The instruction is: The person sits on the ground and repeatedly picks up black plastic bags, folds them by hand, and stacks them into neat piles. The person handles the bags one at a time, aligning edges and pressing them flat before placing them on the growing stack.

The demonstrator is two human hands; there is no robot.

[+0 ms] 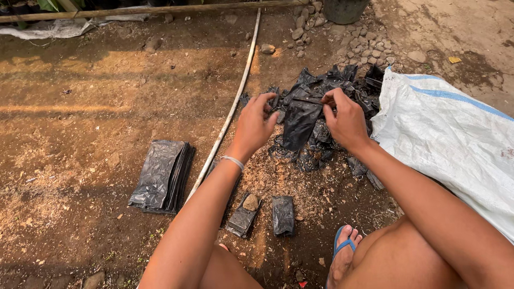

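Hands: left hand (256,124) and right hand (345,119) pinch black plastic bag (300,122) mouth; thin film may tear if pulled hard

White sack (455,139) cut off (right edge); pot (342,9) cropped.

- The plastic bag (300,122) between the hands was glossy black.
- The heap of crumpled bags (342,85) at one o'clock was the same black.
- The flat stack of bags (160,176) at nine o'clock was black with a grey sheen.
- The woven sack (455,139) at three o'clock was white with a pale blue stripe.
- The wristband (233,162) was white.
- The sandal strap (342,245) at five o'clock was blue.
- The ground (80,107) was reddish brown, with paler tan shavings.
- The pole (230,107) was pale grey-white.
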